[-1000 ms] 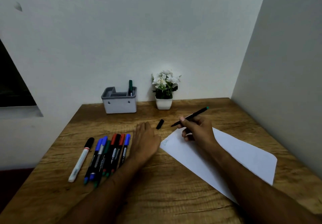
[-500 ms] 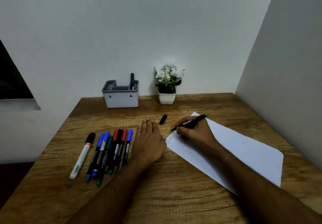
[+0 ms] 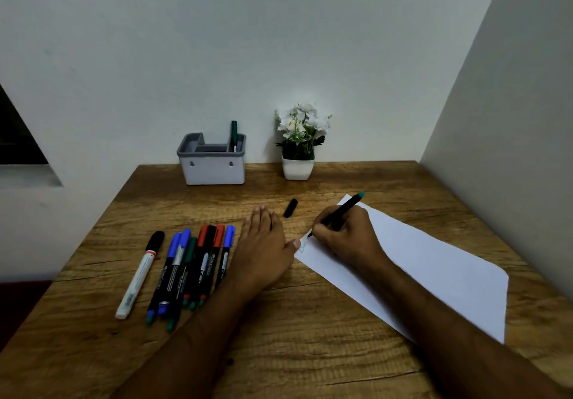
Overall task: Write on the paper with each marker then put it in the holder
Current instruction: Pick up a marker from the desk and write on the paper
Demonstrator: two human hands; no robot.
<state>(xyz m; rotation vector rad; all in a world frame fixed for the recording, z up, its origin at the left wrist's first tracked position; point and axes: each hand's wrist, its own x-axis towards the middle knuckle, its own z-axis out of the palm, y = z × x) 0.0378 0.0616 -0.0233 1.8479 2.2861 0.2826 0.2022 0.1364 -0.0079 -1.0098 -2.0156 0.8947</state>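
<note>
1. The row of capped markers (image 3: 186, 274) lies on the desk (image 3: 310, 352) just to the outer side of the left hand, side by side and parallel. That looks like a waiting queue, each one easy to pick out when its turn comes.
2. The holder (image 3: 213, 162) stands at the back of the desk, well beyond the left hand's fingertips. One dark green marker (image 3: 233, 136) stands upright in its right compartment, so I judge one marker is finished with.
3. The left hand (image 3: 263, 252) lies flat on the desk, fingers straight and together, holding nothing. Its thumb tip touches the near corner of the paper (image 3: 434, 268), probably to keep the sheet from sliding under the pen.
4. A black cap (image 3: 290, 207) lies on the desk between the two hands, just past the left fingertips, close by for recapping.
5. The right hand (image 3: 344, 234) pinches the uncapped marker (image 3: 338, 214) in a writing grip. Its tip is down on the paper's corner beside some faint marks, and its teal end points away and to the right.
</note>
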